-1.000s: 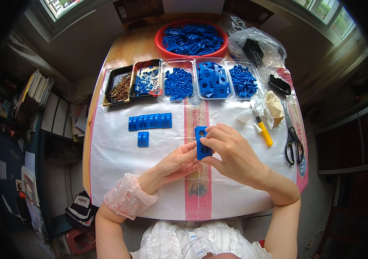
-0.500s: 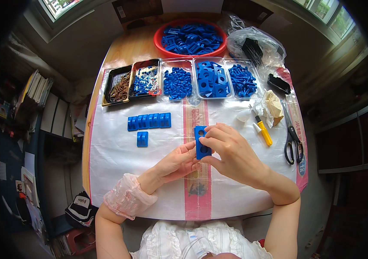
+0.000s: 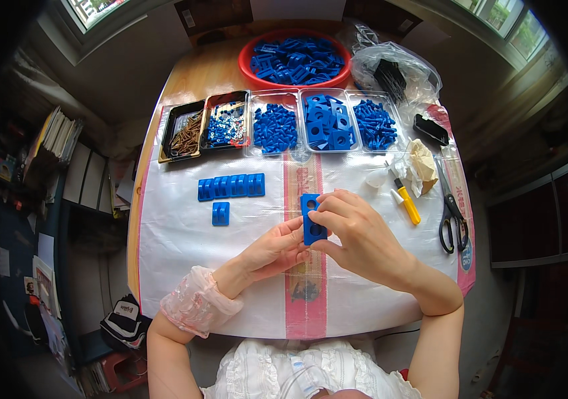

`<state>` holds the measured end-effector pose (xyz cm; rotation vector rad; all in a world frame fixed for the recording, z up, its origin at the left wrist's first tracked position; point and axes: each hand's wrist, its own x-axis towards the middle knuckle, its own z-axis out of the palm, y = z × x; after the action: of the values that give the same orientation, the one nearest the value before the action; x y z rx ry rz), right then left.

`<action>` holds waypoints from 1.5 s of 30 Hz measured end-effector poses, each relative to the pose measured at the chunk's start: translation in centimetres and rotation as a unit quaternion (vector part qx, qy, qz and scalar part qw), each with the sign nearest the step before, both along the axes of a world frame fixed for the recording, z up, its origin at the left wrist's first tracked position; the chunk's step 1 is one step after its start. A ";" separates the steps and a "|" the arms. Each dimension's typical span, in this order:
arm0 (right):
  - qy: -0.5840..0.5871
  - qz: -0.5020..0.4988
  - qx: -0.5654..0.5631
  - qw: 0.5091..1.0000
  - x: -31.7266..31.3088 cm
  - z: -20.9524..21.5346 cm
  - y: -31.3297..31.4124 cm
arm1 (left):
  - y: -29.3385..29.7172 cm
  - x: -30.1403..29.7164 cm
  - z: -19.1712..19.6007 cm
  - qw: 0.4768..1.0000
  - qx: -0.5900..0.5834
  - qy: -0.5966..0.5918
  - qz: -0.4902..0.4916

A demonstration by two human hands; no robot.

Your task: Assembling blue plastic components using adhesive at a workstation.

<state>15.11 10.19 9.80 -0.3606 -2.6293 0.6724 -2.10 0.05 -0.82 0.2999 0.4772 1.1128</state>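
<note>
- Left hand (image 3: 276, 249): fingers grasp the left edge of a blue plate (image 3: 310, 203) with round holes
- Right hand (image 3: 360, 229): fingers grip the same plate from the right, partly covering it
- Plate between the hands, over the pink stripe (image 3: 294, 319) of the white sheet (image 3: 184, 233); contact with the sheet unclear
- Left on the tabletop (image 3: 187, 74): a row of ridged blue pieces (image 3: 230, 187), plus 1 single piece (image 3: 220, 214)
- Beyond: 5 trays (image 3: 330, 151), a red basin (image 3: 297, 86)
- Far right: black-handled scissors (image 3: 455, 211)
</note>
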 end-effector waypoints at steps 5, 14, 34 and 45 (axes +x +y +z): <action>0.000 0.001 -0.002 1.000 0.0 0.0 0.0 | 0.0 0.0 -0.2 1.000 -0.001 0.002 0.001; -0.008 -0.005 0.007 1.000 0.0 0.1 0.0 | 0.1 0.0 -0.2 1.000 -0.004 0.002 0.001; -0.017 -0.024 0.047 0.998 0.1 -0.3 -0.3 | 0.1 0.1 -0.3 1.000 0.000 0.006 0.007; -0.010 -0.013 0.047 0.999 0.1 -0.3 -0.4 | 0.0 0.1 -0.2 1.000 0.017 -0.009 0.010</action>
<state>15.23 9.83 9.50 -0.3735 -2.6587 0.5381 -2.03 0.09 -1.03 0.3157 0.4469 1.1437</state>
